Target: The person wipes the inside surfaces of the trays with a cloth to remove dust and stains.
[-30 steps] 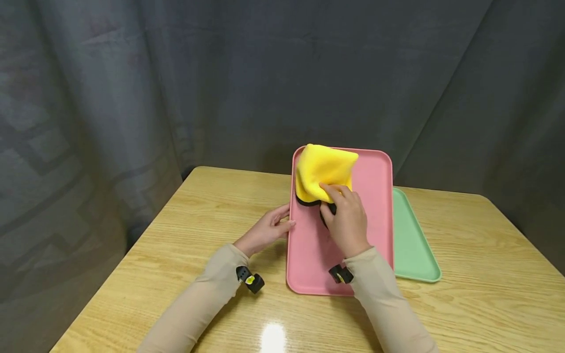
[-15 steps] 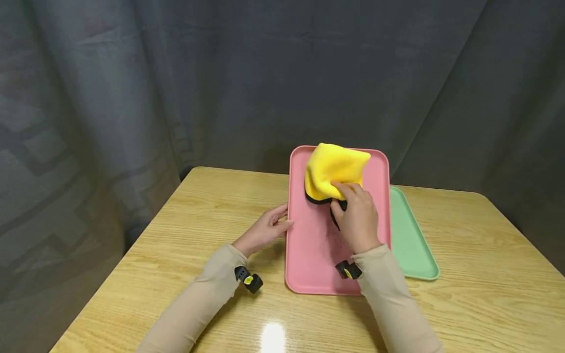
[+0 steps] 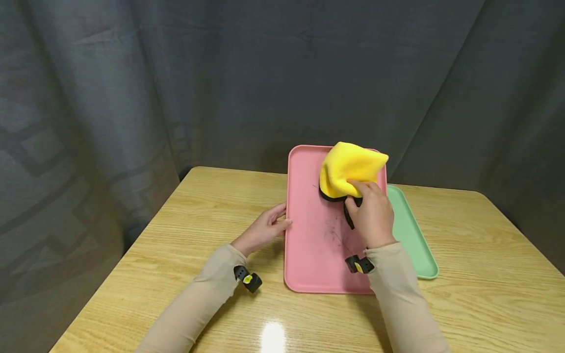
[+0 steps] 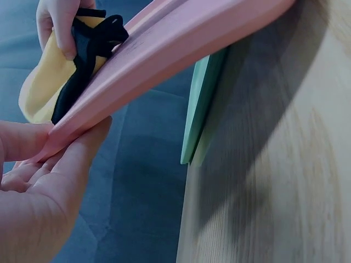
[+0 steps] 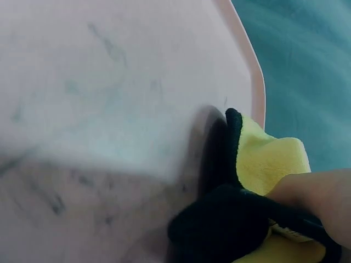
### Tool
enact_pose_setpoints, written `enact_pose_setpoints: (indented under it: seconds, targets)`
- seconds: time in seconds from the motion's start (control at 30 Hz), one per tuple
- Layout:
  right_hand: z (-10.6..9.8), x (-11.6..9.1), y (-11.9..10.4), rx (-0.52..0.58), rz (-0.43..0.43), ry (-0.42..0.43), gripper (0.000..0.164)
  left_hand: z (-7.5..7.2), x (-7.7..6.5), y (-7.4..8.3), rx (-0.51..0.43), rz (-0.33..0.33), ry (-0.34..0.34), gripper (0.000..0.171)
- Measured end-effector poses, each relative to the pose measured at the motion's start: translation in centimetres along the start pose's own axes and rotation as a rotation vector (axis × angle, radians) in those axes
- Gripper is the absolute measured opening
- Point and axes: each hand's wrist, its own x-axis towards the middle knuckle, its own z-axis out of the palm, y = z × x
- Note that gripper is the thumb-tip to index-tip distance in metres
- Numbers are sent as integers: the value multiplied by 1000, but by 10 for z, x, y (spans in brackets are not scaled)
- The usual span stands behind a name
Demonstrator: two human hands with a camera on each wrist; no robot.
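Note:
A pink tray (image 3: 309,245) is held tilted up over the table, its inside facing me. My left hand (image 3: 263,228) grips its left edge, thumb on the rim and fingers underneath, as the left wrist view shows. In my right hand (image 3: 373,214) is a yellow cloth (image 3: 350,166) with a black border, pinched between thumb and fingers against the tray's upper right part. Dark smudges and streaks mark the tray's inner surface in the right wrist view, where the cloth's black edge (image 5: 233,148) lies along it.
Partly behind the pink tray, a green tray (image 3: 412,240) lies on the wooden table (image 3: 212,211). A dark grey curtain (image 3: 282,83) hangs behind the table's far edge. Both wrists wear a small black camera strap.
My right hand has slid the yellow cloth rightward across the pink tray, from its upper left to its upper right. More dark smudges show. The left hand keeps its grip almost unmoved.

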Motion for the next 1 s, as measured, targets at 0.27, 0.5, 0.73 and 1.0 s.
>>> enact_pose_setpoints:
  seconds: [0.27, 0.5, 0.73, 1.0]
  targets:
    - [-10, 1, 7, -36, 50, -20, 38, -2, 0, 0, -1, 16, -22, 53]
    - [-12, 2, 12, -39, 78, -25, 38, -3, -1, 0, -16, 12, -28, 54]
    - [-14, 3, 13, -65, 90, -18, 37, -2, -2, 0, -2, 17, -14, 54]
    - [-12, 4, 11, -40, 59, -22, 37, -1, 1, -1, -32, 35, -17, 53]
